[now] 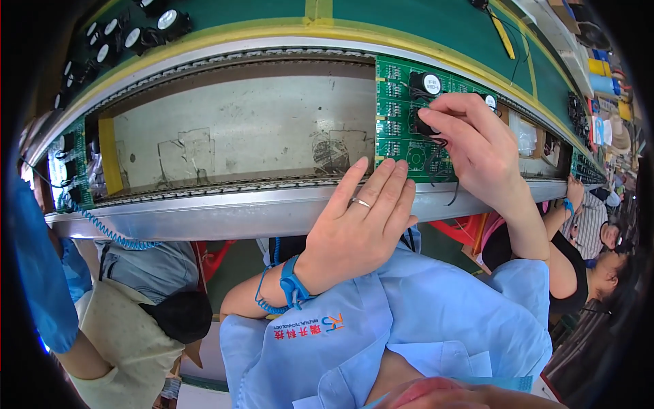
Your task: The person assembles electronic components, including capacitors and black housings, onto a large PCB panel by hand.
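Note:
A green circuit board panel [392, 109] lies across the conveyor rails in front of me. My right hand [485, 151] is closed, with thumb and fingers pinching a black round wired part [424, 127] at the board's surface. That part is half hidden by my fingers, and its black wires trail toward me. Just beyond it sits a similar black cylinder with a white round top [430, 83]. Another white-topped cylinder [490, 101] shows past my knuckles. My left hand [361, 228] lies flat, fingers stretched, its fingertips on the board's near left corner and its palm over the metal rail.
Several loose white-topped cylinders [172, 22] lie on the green bench [252, 19] beyond the far rail. Another populated board [73, 163] is on the conveyor at left. A yellow-handled tool [503, 35] rests at far right. Co-workers sit on both sides; a blue coiled cord [112, 232] hangs at left.

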Tool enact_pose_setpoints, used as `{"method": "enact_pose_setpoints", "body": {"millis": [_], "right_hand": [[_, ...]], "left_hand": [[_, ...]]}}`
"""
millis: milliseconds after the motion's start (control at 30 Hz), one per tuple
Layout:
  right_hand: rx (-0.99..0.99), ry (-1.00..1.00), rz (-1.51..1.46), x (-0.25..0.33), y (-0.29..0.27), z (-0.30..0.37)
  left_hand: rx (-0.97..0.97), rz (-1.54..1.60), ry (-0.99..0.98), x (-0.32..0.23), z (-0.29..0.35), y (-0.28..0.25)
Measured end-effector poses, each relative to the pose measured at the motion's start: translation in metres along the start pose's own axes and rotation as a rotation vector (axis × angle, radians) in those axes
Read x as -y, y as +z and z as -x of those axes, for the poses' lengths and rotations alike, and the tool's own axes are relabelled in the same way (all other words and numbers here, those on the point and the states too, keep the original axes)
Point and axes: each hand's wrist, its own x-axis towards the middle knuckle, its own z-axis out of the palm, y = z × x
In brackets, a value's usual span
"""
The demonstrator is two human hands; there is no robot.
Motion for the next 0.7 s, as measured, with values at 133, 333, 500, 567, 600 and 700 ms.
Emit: {"method": "enact_pose_setpoints", "body": {"millis": [133, 333, 500, 567, 600, 700], "right_hand": [[0.068, 0.020, 0.015, 0.001, -0.004, -0.006], [0.083, 0.051, 0.073, 0.007, -0.004, -0.013], [0.141, -0.045, 0.019, -0.013, -0.006, -0.014], [0.162, -0.058, -0.031, -0.014, -0.007, -0.013], [0.178, -0.056, -0.030, -0.011, -0.007, -0.014], [0.130, -0.064, 0.004, -0.007, -0.002, -0.007]], "left_hand": [[-0.013, -0.054, -0.009, 0.000, 0.000, 0.001], [-0.006, -0.045, 0.007, 0.002, 0.001, 0.002], [-0.004, -0.057, 0.012, 0.003, 0.000, 0.002], [0.002, -0.070, 0.018, 0.003, -0.001, 0.001], [0.007, -0.070, 0.013, 0.003, -0.001, 0.001], [0.006, -0.042, 0.022, 0.003, -0.001, 0.000]]}}
